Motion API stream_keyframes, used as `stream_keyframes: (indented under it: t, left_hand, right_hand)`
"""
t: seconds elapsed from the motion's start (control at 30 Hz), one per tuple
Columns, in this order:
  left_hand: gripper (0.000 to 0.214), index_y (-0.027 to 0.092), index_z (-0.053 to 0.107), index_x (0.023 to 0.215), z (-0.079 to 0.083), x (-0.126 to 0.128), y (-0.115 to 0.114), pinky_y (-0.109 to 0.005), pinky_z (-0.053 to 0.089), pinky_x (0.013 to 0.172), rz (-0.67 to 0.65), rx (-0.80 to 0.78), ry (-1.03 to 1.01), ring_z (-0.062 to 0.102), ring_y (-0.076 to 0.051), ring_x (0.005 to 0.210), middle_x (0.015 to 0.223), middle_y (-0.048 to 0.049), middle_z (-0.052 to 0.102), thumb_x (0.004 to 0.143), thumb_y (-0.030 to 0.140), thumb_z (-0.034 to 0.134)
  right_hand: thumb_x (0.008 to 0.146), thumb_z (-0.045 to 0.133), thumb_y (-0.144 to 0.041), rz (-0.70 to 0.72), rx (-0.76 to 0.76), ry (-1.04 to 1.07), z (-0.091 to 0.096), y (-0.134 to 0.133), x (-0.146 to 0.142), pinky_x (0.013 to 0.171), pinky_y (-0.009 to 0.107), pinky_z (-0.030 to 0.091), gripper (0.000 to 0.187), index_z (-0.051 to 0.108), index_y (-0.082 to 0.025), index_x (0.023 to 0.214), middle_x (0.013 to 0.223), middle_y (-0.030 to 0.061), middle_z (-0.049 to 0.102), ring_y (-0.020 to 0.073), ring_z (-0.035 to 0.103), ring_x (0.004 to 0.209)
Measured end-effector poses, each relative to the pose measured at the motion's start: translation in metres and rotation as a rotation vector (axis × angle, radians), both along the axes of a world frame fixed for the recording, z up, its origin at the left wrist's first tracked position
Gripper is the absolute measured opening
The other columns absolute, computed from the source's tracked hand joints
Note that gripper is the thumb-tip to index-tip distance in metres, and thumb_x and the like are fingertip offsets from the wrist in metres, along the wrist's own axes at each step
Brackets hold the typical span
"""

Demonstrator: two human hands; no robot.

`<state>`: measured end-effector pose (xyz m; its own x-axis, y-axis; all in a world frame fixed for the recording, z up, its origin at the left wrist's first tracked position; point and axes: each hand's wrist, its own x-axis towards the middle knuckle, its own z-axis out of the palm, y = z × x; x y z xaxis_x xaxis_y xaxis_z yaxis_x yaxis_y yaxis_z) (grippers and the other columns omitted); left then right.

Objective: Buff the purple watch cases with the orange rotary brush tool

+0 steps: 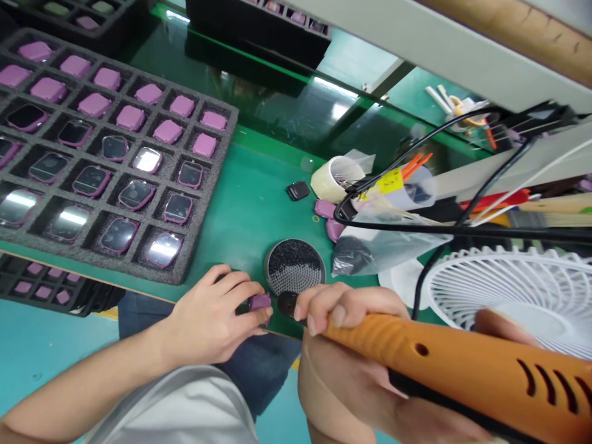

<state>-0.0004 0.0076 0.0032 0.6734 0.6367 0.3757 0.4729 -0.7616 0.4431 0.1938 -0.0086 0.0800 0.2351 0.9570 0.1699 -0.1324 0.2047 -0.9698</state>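
My left hand (215,320) pinches a small purple watch case (259,302) at the near edge of the green bench. My right hand (351,311) is wrapped round an orange electric screwdriver (462,367), whose black tip (287,304) sits right beside the purple case. Just behind both stands a round black dish of tiny screws (295,266).
A grey foam tray (203,246) at the left holds several purple watch cases, some screen up. Loose purple cases (325,208), a dark part (298,190), a tape roll (333,177) and plastic bags lie mid-bench. A white fan (513,296) and black cables (462,229) fill the right.
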Motion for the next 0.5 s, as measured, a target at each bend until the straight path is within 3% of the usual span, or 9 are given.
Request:
stream_keyframes:
  t: [0.23, 0.33, 0.4, 0.5]
  left_hand:
    - [0.023, 0.029, 0.077, 0.129, 0.0018, -0.0006, -0.001, -0.051, 0.046, 0.104, -0.004, -0.011, 0.001, 0.066, -0.029, 0.121, 0.129, -0.0077, 0.075, 0.109, 0.038, 0.071]
    - [0.023, 0.028, 0.077, 0.129, 0.0016, -0.0008, -0.001, -0.051, 0.045, 0.104, -0.002, -0.01, -0.003, 0.065, -0.029, 0.12, 0.13, -0.0073, 0.075, 0.109, 0.038, 0.07]
    - [0.022, 0.028, 0.077, 0.128, 0.0014, -0.0005, -0.0008, -0.051, 0.045, 0.104, -0.001, -0.007, -0.006, 0.065, -0.029, 0.12, 0.129, -0.0071, 0.076, 0.11, 0.038, 0.07]
    - [0.022, 0.027, 0.077, 0.127, 0.0014, 0.0004, -0.0005, -0.051, 0.045, 0.103, 0.002, -0.002, -0.009, 0.066, -0.029, 0.119, 0.128, -0.007, 0.076, 0.11, 0.038, 0.068]
  right_hand:
    - [0.096, 0.063, -0.08, 0.029, 0.033, -0.037, 0.0005, 0.0027, -0.0015, 0.063, 0.04, 0.056, 0.05, 0.074, -0.032, 0.105, 0.084, 0.0, 0.059, 0.0199, 0.059, 0.067]
    - [0.102, 0.063, -0.069, 0.006, 0.138, -0.032, -0.0014, 0.0022, -0.0036, 0.065, 0.04, 0.059, 0.036, 0.071, -0.043, 0.126, 0.092, 0.0, 0.064, 0.02, 0.062, 0.069]
    - [0.102, 0.065, -0.066, -0.013, 0.171, 0.001, -0.0034, 0.0012, -0.0055, 0.067, 0.041, 0.06, 0.036, 0.066, -0.052, 0.135, 0.095, -0.0002, 0.067, 0.0208, 0.063, 0.071]
    - [0.101, 0.065, -0.067, -0.03, 0.166, 0.022, -0.0069, 0.0007, -0.0065, 0.069, 0.043, 0.06, 0.039, 0.062, -0.056, 0.139, 0.097, -0.0005, 0.068, 0.0214, 0.062, 0.072]
